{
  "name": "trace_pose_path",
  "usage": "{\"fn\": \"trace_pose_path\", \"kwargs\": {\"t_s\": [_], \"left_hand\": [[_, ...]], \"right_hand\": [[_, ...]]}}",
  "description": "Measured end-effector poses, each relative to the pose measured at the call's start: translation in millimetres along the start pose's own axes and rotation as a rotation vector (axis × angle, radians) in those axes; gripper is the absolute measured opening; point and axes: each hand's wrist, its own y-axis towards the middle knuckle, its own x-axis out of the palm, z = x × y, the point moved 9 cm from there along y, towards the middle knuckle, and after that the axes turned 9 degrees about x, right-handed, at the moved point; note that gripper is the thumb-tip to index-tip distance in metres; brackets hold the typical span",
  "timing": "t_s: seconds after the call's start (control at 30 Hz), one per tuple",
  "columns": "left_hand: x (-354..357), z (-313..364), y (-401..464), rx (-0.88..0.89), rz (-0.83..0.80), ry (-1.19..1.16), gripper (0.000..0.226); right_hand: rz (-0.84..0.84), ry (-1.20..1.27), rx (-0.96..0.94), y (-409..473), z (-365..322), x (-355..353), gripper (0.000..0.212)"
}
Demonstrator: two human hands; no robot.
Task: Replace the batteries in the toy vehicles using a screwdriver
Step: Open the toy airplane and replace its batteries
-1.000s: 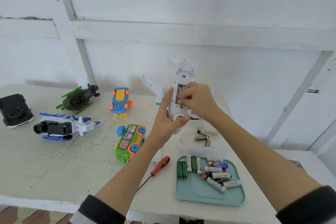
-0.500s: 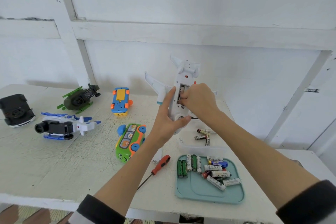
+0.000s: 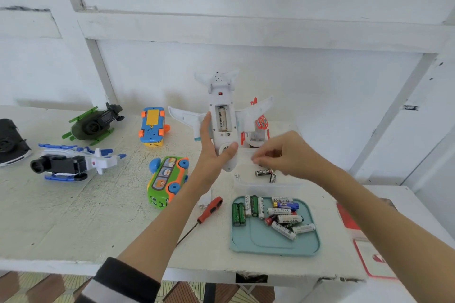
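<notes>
My left hand [image 3: 211, 155] holds a white toy airplane [image 3: 221, 91] upright, belly toward me, thumb across its nose. Its battery compartment is open and shows one white battery [image 3: 222, 119]. My right hand [image 3: 288, 155] hovers to the right of the plane above a clear plastic box [image 3: 266, 188]. Its fingertips pinch a small dark blurred thing that looks like a battery. A red-handled screwdriver [image 3: 210, 209] lies on the table below the plane. A teal tray [image 3: 270, 246] holds several loose batteries.
Two dark batteries [image 3: 264, 172] lie in the clear box. Upturned toys sit to the left: a green bus [image 3: 167, 179], a blue-orange car [image 3: 152, 125], a green helicopter [image 3: 96, 123], a blue-white helicopter [image 3: 71, 162] and a black toy [image 3: 9, 142]. A red-white toy [image 3: 261, 128] stands behind the plane.
My right hand has left the airplane's battery compartment and moved right and down over the clear box. The compartment is now uncovered. My left hand turned the plane to face me squarely.
</notes>
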Motion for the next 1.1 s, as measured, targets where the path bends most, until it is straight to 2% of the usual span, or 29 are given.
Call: {"fn": "trace_pose_path", "kwargs": {"t_s": [0.07, 0.13, 0.3, 0.5, 0.77, 0.83, 0.87, 0.93, 1.03, 1.1], "left_hand": [[-2, -3, 0, -0.009, 0.003, -0.003, 0.085], [-2, -3, 0, -0.021, -0.006, -0.016, 0.087], [2, -7, 1, -0.033, -0.041, -0.018, 0.087], [1, -6, 1, -0.038, -0.048, -0.006, 0.086], [0, -4, 0, -0.025, -0.041, -0.027, 0.086], [-1, -4, 1, -0.018, -0.037, -0.027, 0.087], [-2, -3, 1, -0.015, -0.032, -0.026, 0.087], [-5, -1, 2, -0.008, -0.022, -0.024, 0.088], [-9, 1, 3, 0.008, 0.0, -0.015, 0.089], [-11, 3, 4, 0.021, 0.004, 0.001, 0.091]], "right_hand": [[-0.191, -0.114, 0.052, -10, 24, 31, 0.007], [-0.298, -0.288, 0.064, -20, 45, 58, 0.013], [-0.321, -0.677, 0.128, -32, 76, 89, 0.043], [-0.296, -0.737, 0.153, -36, 79, 93, 0.058], [-0.21, -0.655, 0.086, -40, 70, 94, 0.045], [-0.194, -0.516, 0.092, -39, 66, 89, 0.038], [-0.188, -0.357, 0.124, -38, 65, 83, 0.033], [-0.213, 0.141, 0.252, -37, 65, 71, 0.027], [-0.267, 0.928, 0.369, -34, 59, 62, 0.035], [-0.256, 1.287, 0.371, -28, 55, 56, 0.042]]}}
